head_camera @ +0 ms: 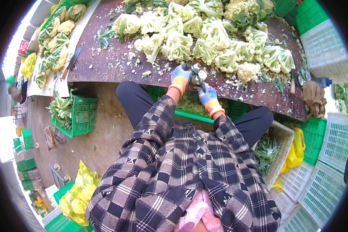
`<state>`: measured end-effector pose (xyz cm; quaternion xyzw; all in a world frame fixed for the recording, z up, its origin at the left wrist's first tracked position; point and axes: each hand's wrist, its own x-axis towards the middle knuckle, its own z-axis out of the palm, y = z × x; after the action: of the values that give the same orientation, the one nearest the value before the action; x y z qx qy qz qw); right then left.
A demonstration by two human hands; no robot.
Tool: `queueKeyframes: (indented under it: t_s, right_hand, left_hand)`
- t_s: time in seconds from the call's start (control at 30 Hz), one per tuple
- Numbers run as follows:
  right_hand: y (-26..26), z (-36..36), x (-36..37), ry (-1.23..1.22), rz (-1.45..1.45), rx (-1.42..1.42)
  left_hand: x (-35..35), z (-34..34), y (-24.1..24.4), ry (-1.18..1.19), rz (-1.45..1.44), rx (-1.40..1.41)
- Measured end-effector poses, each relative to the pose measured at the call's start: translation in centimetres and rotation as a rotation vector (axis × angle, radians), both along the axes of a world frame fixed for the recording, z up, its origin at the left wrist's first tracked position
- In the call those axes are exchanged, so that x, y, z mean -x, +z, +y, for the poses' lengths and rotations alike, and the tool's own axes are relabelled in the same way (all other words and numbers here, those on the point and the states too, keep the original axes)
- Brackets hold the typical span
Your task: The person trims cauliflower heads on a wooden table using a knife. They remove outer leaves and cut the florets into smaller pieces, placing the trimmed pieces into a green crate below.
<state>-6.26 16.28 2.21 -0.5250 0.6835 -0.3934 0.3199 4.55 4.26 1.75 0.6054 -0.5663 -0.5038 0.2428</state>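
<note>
Both my hands wear blue and grey work gloves with orange cuffs, and they meet just above the table's front edge. A small white cauliflower floret (202, 76) is between them. My left hand (182, 74) has its dark fingertips curled against the floret's upper left side. Just below it, my right hand (208, 95) has bent fingers close to the floret's lower end; whether it grips the stem or a small tool is hidden. Beyond my hands, cut cauliflower pieces (178, 46) lie across the dark red tabletop (104, 62) among white crumbs.
A green crate (197, 115) with florets sits below the table edge between my knees. At left are a cleaver (72, 62), whole cauliflowers (58, 43) and a crate of leaves (84, 116). A knife handle (292, 86) and brown cloth (313, 97) are at right, near stacked crates (326, 49).
</note>
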Motion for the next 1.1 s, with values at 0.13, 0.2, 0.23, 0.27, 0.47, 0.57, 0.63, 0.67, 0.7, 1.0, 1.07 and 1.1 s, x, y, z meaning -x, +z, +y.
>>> queueKeyframes:
  t_s: [0.13, 0.2, 0.23, 0.27, 0.47, 0.57, 0.63, 0.67, 0.7, 1.0, 1.07, 1.1]
  right_hand:
    - [-0.2, 0.4, 0.2, -0.012, -0.060, 0.010]
    - [0.3, 0.3, -0.1, 0.018, -0.132, 0.003]
    - [0.2, 0.4, 0.0, 0.018, -0.178, -0.010]
    - [0.2, 0.4, 0.0, 0.021, -0.224, -0.024]
    - [-2.4, 1.7, 1.2, -0.053, -0.363, -0.136]
    - [-1.2, 2.2, 0.9, -0.084, -0.507, -0.165]
    - [-0.2, 2.5, 0.6, -0.162, -0.641, -0.247]
    - [0.2, 2.6, 0.5, -0.185, -0.688, -0.254]
    - [0.5, 2.7, 0.4, -0.206, -0.734, -0.260]
    - [-0.3, 3.2, 0.4, -0.175, -0.585, -0.216]
    - [-0.6, 3.1, -0.1, -0.193, -0.587, -0.185]
    - [-0.6, 3.2, -0.1, -0.201, -0.569, -0.176]
  left_hand:
    - [0.5, -1.4, -1.1, -0.042, -0.072, -0.068]
    - [0.0, -1.1, -3.4, 0.006, -0.107, 0.322]
    - [0.0, -1.1, -3.7, 0.021, -0.121, 0.516]
    - [-0.4, -1.7, -3.8, -0.034, 0.002, 0.258]
    - [1.6, 0.0, 1.9, 0.027, 0.238, -0.259]
    - [0.9, 0.1, 1.5, 0.068, 0.451, -0.375]
    - [1.3, 0.3, 2.3, 0.065, 0.348, -0.348]
    - [1.3, -0.2, 1.1, 0.021, 0.421, -0.359]
    - [1.3, -0.2, 1.2, -0.025, 0.297, -0.286]
    - [1.8, 0.0, -1.1, -0.198, 0.149, -0.036]
    - [1.6, 0.3, -0.8, -0.187, 0.063, 0.025]
    - [1.7, 0.5, -0.7, -0.160, 0.141, -0.026]
